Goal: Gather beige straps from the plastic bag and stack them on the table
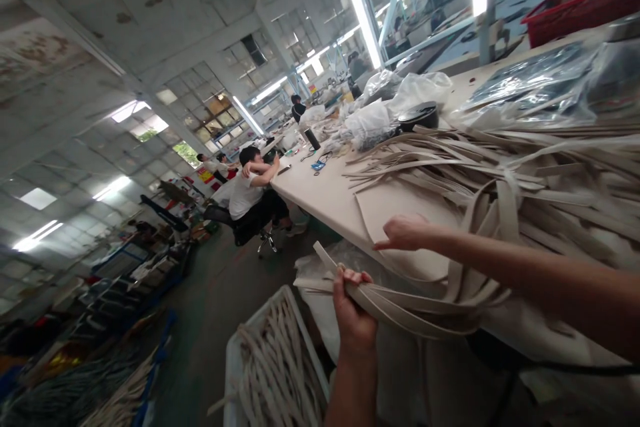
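Note:
My left hand (354, 310) is closed around a bundle of flat beige strips (400, 307), just off the table's front edge. Short strip ends stick out beyond the fingers, while the rest curves back up to the right onto the table. Over the edge of the table, my right hand (407, 233) has its fingers curled, with one fingertip pointing left. What it holds, if anything, is hidden. Under and beside it lies a flat beige sheet (405, 203). A large heap of similar strips (565, 180) spreads behind my right forearm, with a clear plastic tie around part of it.
Below my left hand stands a white crate (233, 373) full of strips. On the long table (320, 197) are a black round container (419, 115), plastic bags (373, 120) and blue-handled scissors (318, 165). A seated person (250, 187) leans on its edge farther along.

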Demonstrator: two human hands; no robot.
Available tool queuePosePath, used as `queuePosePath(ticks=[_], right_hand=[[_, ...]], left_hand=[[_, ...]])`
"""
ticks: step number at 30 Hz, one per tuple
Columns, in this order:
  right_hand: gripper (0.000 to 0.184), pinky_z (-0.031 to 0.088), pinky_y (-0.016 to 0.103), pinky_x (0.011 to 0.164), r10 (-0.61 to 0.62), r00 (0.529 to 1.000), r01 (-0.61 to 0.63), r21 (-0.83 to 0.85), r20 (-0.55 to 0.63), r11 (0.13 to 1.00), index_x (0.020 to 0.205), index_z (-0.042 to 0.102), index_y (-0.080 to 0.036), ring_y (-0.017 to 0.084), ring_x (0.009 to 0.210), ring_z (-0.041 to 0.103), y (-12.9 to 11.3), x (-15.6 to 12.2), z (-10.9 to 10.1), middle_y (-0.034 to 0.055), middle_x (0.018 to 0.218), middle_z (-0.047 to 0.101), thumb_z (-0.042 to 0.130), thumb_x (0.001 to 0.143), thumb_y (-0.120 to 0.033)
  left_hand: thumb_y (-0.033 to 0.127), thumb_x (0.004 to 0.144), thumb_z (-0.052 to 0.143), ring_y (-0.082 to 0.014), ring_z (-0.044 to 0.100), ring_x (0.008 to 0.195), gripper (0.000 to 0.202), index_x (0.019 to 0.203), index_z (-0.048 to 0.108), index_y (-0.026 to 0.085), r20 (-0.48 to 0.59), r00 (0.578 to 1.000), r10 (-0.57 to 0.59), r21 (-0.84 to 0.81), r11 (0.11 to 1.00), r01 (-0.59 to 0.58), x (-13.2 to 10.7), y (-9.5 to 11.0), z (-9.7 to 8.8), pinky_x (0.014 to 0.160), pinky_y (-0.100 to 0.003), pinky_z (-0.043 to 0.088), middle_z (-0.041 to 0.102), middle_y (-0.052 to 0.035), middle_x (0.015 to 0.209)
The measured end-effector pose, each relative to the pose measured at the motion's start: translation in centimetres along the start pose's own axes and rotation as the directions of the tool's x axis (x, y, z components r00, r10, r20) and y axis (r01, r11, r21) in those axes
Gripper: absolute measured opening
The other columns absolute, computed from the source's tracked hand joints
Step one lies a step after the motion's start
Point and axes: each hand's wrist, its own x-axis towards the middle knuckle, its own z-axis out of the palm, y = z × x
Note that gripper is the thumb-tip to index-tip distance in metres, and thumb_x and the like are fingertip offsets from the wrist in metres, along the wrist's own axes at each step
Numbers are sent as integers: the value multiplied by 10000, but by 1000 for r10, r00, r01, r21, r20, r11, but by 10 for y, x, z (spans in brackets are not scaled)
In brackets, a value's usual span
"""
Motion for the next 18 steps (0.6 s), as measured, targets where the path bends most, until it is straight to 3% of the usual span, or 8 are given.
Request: queuePosePath(ticks=[3,6,10,13,15,18], right_hand=[[328,555,431,897,-20,999,22,-45,43,999,984,706,-146,204,940,697,-33,-4,21,63,994,734,685,935,-469],[236,558,403,860,-61,997,62,-42,39,997,1046,702,-141,202,933,701,-41,-7,29,73,1022,735,635,980,-357],[193,502,305,788,-255,966,255,10,34,967,1061,738,-199,223,954,715,-43,-22,29,74,1044,761,577,965,-248],[241,445,262,679,-348,935,345,45,63,937,1073,757,-255,221,857,731,-52,-39,30,53,941,783,548,953,-253],[278,418,265,643,-363,929,359,62,67,931,1098,758,-260,220,800,725,-56,-49,30,61,905,786,518,956,-266],[232,386,272,609,-363,928,357,84,79,930,989,787,-235,220,739,700,-47,-58,22,81,868,785,597,892,-327]], left_hand=[[151,911,598,-56,558,562,157,756,573,154,-184,983,12,38,999,-5,19,-4,-4,674,-193,550,555,41,676],[146,908,582,-75,636,648,73,853,629,140,-292,956,-2,48,999,17,38,-5,-12,652,-175,551,652,-13,799],[222,935,497,-160,705,774,180,898,656,144,-275,960,-56,129,987,95,48,-8,-25,734,-305,607,701,-80,904],[235,924,474,-181,715,822,220,887,670,142,-188,980,-60,180,979,94,43,-13,-28,779,-324,606,700,-94,884],[215,898,530,-158,705,788,161,869,671,144,-135,990,-27,220,974,56,34,-11,-25,779,-294,597,691,-69,840],[167,868,597,-93,639,657,70,815,642,160,-107,991,78,251,967,-49,17,4,-6,812,-272,589,623,12,711]])
